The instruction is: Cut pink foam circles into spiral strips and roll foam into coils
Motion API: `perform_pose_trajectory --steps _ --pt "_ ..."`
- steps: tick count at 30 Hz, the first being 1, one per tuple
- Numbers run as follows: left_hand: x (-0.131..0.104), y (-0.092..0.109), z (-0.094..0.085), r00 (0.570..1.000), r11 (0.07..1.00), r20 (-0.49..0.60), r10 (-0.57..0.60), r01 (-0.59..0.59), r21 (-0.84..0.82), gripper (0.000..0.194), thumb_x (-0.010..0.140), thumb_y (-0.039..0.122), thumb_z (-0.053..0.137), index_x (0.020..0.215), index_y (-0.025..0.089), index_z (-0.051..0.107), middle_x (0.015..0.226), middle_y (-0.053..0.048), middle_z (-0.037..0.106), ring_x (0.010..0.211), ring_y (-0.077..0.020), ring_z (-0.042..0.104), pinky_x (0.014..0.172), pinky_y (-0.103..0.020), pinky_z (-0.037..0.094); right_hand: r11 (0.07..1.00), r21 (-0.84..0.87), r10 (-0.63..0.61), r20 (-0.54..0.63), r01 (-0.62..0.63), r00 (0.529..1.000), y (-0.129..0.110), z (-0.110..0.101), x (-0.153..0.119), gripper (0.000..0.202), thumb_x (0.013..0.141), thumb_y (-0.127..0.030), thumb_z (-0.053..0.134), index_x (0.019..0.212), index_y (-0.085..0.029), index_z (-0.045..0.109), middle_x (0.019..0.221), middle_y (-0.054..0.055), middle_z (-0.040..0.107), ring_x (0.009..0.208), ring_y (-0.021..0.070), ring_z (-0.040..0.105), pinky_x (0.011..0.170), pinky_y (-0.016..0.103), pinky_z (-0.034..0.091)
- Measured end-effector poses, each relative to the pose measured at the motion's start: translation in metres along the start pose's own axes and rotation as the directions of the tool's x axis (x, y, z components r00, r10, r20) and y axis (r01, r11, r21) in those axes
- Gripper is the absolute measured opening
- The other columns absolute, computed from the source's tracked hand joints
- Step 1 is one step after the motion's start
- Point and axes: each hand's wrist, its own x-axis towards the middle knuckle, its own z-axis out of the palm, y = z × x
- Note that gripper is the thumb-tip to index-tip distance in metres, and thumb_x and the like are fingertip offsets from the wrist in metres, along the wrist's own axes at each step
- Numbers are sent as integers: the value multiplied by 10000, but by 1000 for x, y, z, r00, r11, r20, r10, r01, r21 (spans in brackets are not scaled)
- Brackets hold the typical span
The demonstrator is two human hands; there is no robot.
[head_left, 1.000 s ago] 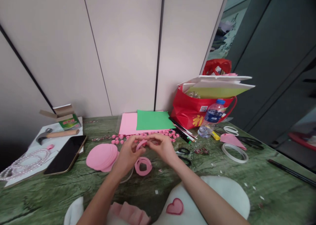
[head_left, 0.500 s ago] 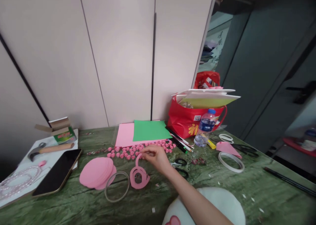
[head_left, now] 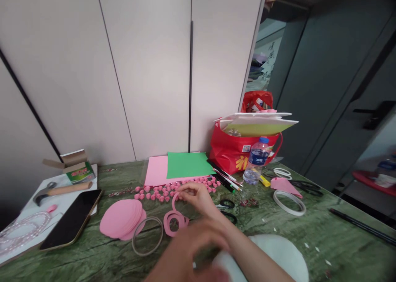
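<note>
My right hand is closed in a pinch on the upper end of a coiled pink paper strip. The spiral's lower loops rest on the green table. My left hand is at the bottom centre, blurred, in front of my right forearm. Its fingers curve and the thumb stands apart, with a gap between them and nothing visible inside. A roll of clear tape lies just left of the spiral. Beyond it is a stack of pink paper circles. Small pink rolled-paper roses spread out behind my right hand.
Scissors lie right of my right wrist. Pink and green paper sheets, pens, a water bottle and a red bag stand behind. A phone and a hammer are on the left.
My left hand has come into view from the bottom, in front of my right forearm. My right hand keeps its pinch on the paper strip and has hardly moved.
</note>
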Motion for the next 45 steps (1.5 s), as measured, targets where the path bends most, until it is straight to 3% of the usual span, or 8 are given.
perform_pose_trajectory --steps 2,4,5,6,10,15,23,45 --pt "32 -7 -12 986 996 -162 -31 44 75 243 775 285 488 1006 232 545 1137 -83 505 1048 -230 457 858 -400 384 1000 25 -6 10 6 1000 -3 -1 0 124 591 -243 663 698 -181 662 595 4 622 539 122 577 547 238 466" --pt "54 -18 -25 924 968 -373 -81 162 191 279 707 279 557 977 207 559 1082 -99 551 1072 -273 446 884 -428 341 999 27 -23 17 22 1000 -6 -2 -1 107 597 -241 663 685 -181 665 646 12 632 555 118 579 555 236 468" --pt "61 -23 -30 870 933 -482 -105 254 254 311 663 284 593 958 187 564 1013 -103 590 1032 -285 481 869 -437 345 999 28 -26 17 26 1000 -8 -2 -2 100 601 -241 660 682 -181 665 676 16 637 563 117 580 559 236 470" --pt "64 -27 -34 855 922 -502 -130 291 257 337 648 310 600 954 175 562 952 -100 618 969 -278 526 829 -422 377 999 29 -21 17 20 1000 -8 -2 -3 97 603 -242 659 678 -180 665 693 18 641 565 116 580 559 237 471" --pt "62 -31 -35 880 940 -423 -215 305 156 303 633 354 587 862 157 589 740 -65 663 709 -225 611 640 -335 455 999 14 43 22 -43 999 -10 1 -6 140 598 -270 663 695 -170 674 627 11 650 556 123 587 568 248 479" --pt "62 -22 -32 853 954 -459 -247 298 39 191 654 327 538 669 146 596 559 -38 632 550 -184 597 541 -282 449 997 31 64 6 -64 998 -13 4 -8 160 588 -265 677 718 -173 684 625 12 670 555 128 600 582 255 488" --pt "62 -16 -33 852 956 -433 -293 265 -126 156 652 288 554 616 138 577 533 1 597 474 -132 569 484 -225 431 979 170 120 -54 -109 991 -13 3 -10 174 548 -209 716 708 -163 667 639 7 677 542 125 612 565 247 510" --pt "63 -19 -32 845 937 -408 -347 289 -198 169 644 291 561 571 139 554 480 15 567 446 -105 514 467 -213 400 953 208 229 -25 -219 973 -13 -2 -9 208 530 -211 722 719 -144 667 641 27 683 550 123 618 589 244 501"
